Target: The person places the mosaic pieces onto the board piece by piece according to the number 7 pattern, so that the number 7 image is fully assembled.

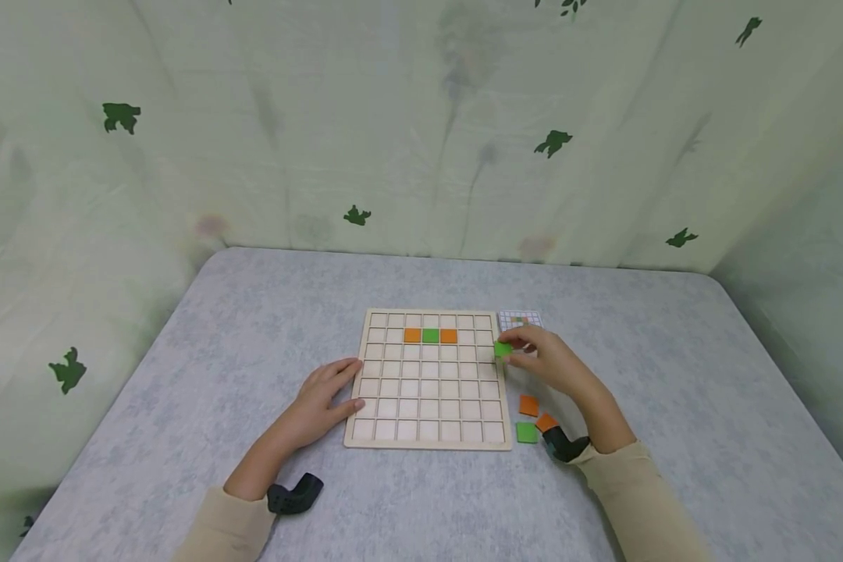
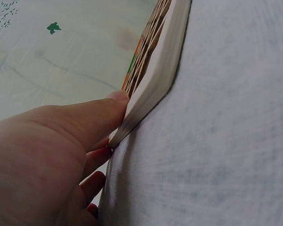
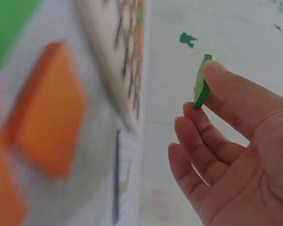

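A pale wooden grid board (image 1: 428, 388) lies flat on the table. In its second row from the far edge sit an orange tile (image 1: 412, 336), a green tile (image 1: 431, 336) and another orange tile (image 1: 449, 336), side by side. Pinched between thumb and fingers of my right hand (image 1: 544, 361) is a green square tile (image 3: 202, 84), held up over the board's right edge. My left hand (image 1: 321, 396) rests at the board's left edge, its thumb (image 2: 96, 117) on the rim and its fingers relaxed alongside.
Right of the board lie an orange tile (image 1: 528, 405), a green tile (image 1: 526, 432) and another orange tile (image 1: 545, 422) partly hidden by the right wrist's black device (image 1: 565, 446). A small printed grid card (image 1: 520, 318) lies by the far right corner. A patterned curtain (image 1: 393, 140) hangs behind the table.
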Demonstrator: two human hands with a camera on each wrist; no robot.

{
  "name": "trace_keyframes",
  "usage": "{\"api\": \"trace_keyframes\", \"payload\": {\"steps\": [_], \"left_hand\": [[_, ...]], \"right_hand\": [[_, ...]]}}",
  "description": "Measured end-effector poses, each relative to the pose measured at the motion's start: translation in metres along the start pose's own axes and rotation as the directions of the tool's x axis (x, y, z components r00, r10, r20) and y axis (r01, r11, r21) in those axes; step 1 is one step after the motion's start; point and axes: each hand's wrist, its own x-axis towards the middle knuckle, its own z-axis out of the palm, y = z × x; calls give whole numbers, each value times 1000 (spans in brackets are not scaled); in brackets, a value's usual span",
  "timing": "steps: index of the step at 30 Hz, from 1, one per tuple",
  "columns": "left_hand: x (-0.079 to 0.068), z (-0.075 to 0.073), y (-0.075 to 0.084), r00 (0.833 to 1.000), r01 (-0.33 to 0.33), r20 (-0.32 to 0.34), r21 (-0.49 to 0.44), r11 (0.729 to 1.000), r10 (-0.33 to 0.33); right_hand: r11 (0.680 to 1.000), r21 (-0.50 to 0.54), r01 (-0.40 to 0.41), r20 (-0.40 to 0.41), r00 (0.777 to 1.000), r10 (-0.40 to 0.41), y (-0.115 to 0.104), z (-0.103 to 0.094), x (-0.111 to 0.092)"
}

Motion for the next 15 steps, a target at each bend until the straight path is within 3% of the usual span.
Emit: {"api": "trace_keyframes", "payload": {"steps": [6,15], "left_hand": [[-1,0,0,1000,3,1,-1,1000,-3],[0,0,0,1000,7,2,0,1000,-7]], "right_hand": [[998,32,58,-52,997,-57,-20,7,23],[992,91,83,-71,995,-76,-23,40,48]]}}
